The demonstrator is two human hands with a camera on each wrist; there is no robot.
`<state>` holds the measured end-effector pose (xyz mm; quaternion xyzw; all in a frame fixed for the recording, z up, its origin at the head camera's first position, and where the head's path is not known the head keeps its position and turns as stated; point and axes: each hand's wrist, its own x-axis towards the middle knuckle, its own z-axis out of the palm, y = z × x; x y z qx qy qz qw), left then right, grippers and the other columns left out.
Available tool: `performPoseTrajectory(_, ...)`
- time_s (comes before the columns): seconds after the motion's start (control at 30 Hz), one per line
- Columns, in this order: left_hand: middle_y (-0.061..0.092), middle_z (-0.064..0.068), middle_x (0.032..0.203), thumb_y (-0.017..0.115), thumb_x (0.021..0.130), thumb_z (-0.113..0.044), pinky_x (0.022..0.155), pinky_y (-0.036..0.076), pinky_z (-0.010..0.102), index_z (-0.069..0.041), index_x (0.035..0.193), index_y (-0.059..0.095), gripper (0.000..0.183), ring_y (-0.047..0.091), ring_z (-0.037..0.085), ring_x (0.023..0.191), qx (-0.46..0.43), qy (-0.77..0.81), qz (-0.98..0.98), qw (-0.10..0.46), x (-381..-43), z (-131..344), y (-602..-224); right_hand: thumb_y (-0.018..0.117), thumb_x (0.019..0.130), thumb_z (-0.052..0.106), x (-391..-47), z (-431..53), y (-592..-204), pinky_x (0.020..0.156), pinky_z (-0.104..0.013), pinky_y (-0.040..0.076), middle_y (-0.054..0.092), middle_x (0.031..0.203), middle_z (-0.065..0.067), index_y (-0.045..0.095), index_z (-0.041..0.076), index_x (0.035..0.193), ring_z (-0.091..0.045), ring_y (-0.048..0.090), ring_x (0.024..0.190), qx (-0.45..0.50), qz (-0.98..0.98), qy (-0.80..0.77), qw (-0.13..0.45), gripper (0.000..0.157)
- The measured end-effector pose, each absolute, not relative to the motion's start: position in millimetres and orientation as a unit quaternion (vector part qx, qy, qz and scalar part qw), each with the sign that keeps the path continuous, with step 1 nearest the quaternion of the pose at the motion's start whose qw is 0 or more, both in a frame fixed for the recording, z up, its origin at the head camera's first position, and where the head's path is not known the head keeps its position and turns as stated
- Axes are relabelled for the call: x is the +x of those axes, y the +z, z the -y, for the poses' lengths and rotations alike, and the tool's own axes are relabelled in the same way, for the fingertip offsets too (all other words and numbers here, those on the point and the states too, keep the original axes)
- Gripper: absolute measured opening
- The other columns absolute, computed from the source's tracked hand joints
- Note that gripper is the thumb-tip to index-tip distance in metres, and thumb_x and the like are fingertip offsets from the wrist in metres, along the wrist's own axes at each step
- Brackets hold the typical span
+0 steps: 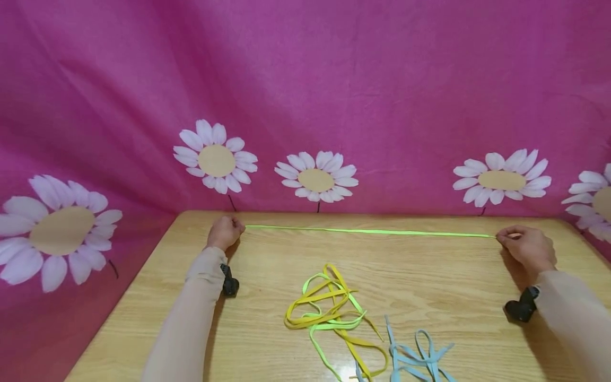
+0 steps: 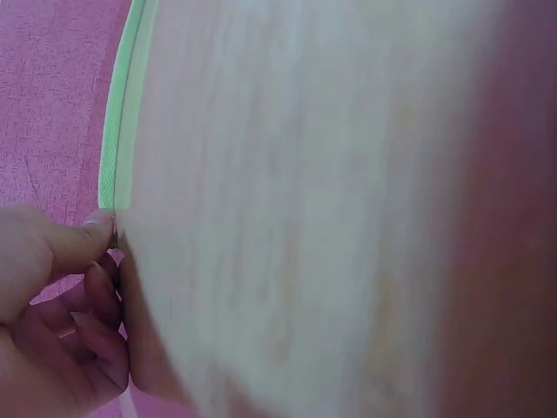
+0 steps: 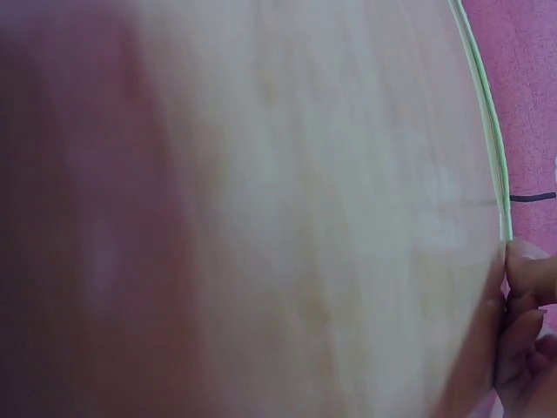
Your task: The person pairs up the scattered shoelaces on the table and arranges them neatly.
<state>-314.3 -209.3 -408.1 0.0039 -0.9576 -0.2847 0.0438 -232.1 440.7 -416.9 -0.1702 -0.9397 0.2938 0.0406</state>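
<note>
- A light green lace (image 1: 372, 231) is stretched nearly straight between the two hands, near the far edge of the wooden table (image 1: 164, 307); whether the wood is touched along its length cannot be told.
- Its one end is pinched between thumb and fingertips of the left hand (image 1: 225, 232), the other fingers being curled in below the thumb.
- Its opposite end is pinched at the fingertips of the right hand (image 1: 529, 247), thumb and forefinger being closed together on the narrow tip.
- From both pinches the lace is led inward, away from the palms.
- Nearer the viewer, well apart from both hands, a yellow lace (image 1: 298, 320) is tangled with another green lace (image 1: 321, 326); beside them a light blue lace (image 1: 429, 358) is heaped in loops.
</note>
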Motion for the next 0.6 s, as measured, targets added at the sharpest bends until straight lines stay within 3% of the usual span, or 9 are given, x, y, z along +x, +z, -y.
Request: performPoseTrajectory(0.6, 0.068, 0.017, 0.087, 0.058, 0.084, 0.001, 0.079, 0.047, 0.042, 0.000, 0.089, 0.066, 0.010, 0.062, 0.032, 0.086, -0.029, -0.304, 0.949, 0.075, -313.2, 213.5, -410.4, 0.056, 0.096, 0.031, -230.8, -446.1, -422.9, 0.067, -0.037, 0.031, 0.059, 0.108, -0.030, 0.062, -0.001, 0.111, -0.044, 0.046, 0.094, -0.152, 0.944, 0.282, 0.075, 0.036)
